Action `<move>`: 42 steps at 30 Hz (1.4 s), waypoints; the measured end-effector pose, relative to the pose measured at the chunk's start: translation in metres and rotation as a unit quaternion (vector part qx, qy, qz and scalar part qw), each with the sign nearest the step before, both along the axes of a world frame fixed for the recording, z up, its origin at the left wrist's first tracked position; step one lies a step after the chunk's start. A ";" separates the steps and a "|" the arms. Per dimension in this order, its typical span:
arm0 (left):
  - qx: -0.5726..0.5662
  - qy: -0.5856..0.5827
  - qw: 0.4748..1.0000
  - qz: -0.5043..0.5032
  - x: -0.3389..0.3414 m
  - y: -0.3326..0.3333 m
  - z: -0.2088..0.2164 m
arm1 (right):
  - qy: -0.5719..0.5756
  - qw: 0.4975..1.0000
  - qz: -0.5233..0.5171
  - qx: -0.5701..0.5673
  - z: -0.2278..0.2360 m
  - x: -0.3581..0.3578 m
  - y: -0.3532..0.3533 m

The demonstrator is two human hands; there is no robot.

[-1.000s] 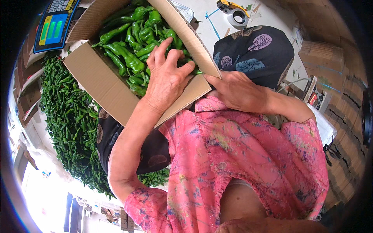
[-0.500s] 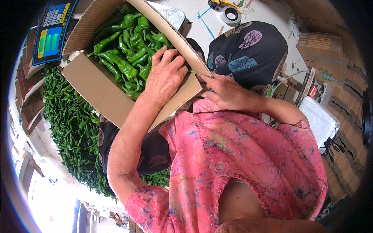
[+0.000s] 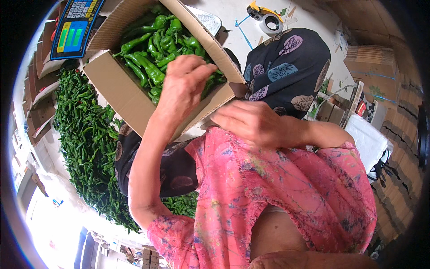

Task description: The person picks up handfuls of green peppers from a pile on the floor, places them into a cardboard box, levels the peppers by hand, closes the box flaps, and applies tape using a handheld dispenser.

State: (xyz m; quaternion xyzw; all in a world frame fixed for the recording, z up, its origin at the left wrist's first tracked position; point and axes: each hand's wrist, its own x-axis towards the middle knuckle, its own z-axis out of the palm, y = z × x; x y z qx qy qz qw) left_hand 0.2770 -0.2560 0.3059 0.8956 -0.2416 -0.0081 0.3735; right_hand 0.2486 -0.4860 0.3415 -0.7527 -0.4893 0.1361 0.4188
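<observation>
A cardboard box point(image 3: 117, 95) with raised flaps holds a heap of long green peppers point(image 3: 148, 62). My left hand point(image 3: 184, 85) hovers over its near right side, fingers bent down toward the peppers. The fingertips are hidden behind the hand and slightly smeared, so any hold on a pepper does not show. My right hand point(image 3: 253, 123) is just off the box's near right corner, by my chest. Its fingers stretch loosely toward the box, blurred by motion, with nothing visible in them.
Left of the box stands a digital scale display point(image 3: 76, 29). Below it spreads a large pile of green peppers point(image 3: 89, 134). A tape dispenser point(image 3: 268, 20) lies on the floor at the far side. Flattened cardboard point(image 3: 369, 62) is stacked at right, near a white bag point(image 3: 365, 139).
My right hand has let go of the box's flap and drawn back toward my chest. My left hand has lifted slightly off the peppers. The box now appears a little farther right.
</observation>
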 end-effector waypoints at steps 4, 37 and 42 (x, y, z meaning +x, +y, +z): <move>-0.082 0.044 0.969 0.228 -0.012 0.020 0.041 | -0.108 0.990 -0.085 -0.009 -0.028 0.003 0.024; 0.234 -0.262 0.873 0.338 0.093 0.126 0.018 | -0.329 0.930 -0.086 -0.142 -0.090 0.020 0.095; 0.107 -0.131 0.880 0.445 0.062 0.099 0.012 | -0.323 0.930 -0.106 -0.137 -0.096 0.020 0.105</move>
